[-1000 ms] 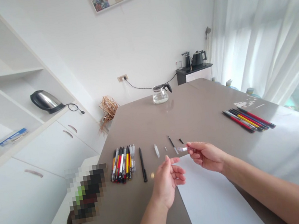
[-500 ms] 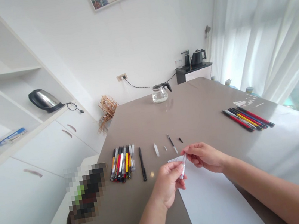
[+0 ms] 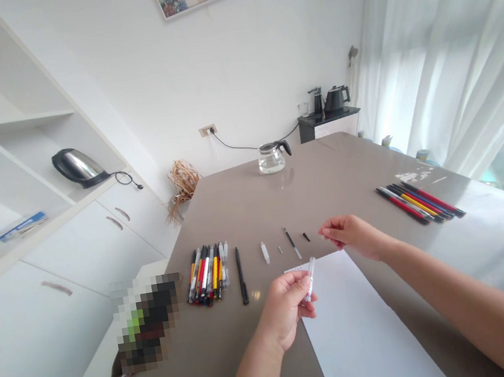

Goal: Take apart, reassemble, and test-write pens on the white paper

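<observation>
My left hand (image 3: 284,304) is closed on a clear pen barrel (image 3: 310,277), holding it upright above the near edge of a white sheet of paper (image 3: 361,330). My right hand (image 3: 352,234) hovers over the grey table (image 3: 329,189) just beyond the sheet, fingers curled, close to small pen parts: a small black piece (image 3: 306,237), a thin refill (image 3: 291,243), a tiny spring-like piece (image 3: 279,250) and a clear cap (image 3: 265,253). Whether it holds anything I cannot see.
A bundle of several pens (image 3: 208,273) and a single black pen (image 3: 239,267) lie to the left. More pens (image 3: 419,201) lie at the right. A glass pot (image 3: 272,156) stands at the far edge. Shelves and cabinets (image 3: 73,242) line the left wall.
The clear barrel passed from my right hand to my left hand. My right hand then let go and moved forward and right, toward the small parts on the table.
</observation>
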`<state>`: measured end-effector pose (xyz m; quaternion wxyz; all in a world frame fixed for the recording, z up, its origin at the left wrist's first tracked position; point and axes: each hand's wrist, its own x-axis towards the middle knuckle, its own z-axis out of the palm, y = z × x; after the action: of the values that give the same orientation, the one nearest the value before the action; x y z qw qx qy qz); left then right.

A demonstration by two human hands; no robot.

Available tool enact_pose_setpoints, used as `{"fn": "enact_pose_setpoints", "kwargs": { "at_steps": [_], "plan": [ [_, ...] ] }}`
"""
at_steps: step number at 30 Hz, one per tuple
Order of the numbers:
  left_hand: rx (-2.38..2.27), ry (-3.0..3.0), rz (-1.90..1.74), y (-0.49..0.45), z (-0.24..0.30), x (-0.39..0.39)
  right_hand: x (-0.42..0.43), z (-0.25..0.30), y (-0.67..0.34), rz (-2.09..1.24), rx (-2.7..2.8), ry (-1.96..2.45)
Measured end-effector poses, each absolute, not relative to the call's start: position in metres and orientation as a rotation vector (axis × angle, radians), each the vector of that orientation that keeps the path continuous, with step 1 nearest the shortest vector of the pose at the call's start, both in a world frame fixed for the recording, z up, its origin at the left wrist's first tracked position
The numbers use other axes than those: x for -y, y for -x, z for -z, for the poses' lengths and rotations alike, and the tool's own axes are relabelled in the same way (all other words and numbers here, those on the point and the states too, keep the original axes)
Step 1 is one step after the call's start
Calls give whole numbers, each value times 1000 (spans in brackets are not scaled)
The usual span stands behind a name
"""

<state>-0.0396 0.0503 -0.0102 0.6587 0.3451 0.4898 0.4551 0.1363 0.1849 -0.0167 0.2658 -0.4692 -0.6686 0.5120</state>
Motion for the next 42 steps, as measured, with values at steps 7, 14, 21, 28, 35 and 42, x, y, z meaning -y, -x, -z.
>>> {"fn": "enact_pose_setpoints", "kwargs": {
  "at_steps": [7, 14, 21, 28, 35, 42],
  "plan": [
    [-1115, -787, -1034, 40, 11, -50, -230, 26, -133, -1248, 2123, 1498],
    [-1115, -792, -1034, 39, 13, -50, -251, 32, -116, -1100, 2307, 1537],
    [-1117, -803, -1032, 39, 12, -49, -255, 32, -113, -989, 2410, 1495],
    [-1117, -813, -1029, 39, 13, -50, -254, 34, -114, -953, 2414, 1490],
    [-1127, -814, -1020, 39, 12, -50, -250, 29, -113, -975, 2379, 1514],
    [-1123, -832, -1052, 38, 10, -49, -208, 1, -112, -797, 2209, 1457]
  ]
}}
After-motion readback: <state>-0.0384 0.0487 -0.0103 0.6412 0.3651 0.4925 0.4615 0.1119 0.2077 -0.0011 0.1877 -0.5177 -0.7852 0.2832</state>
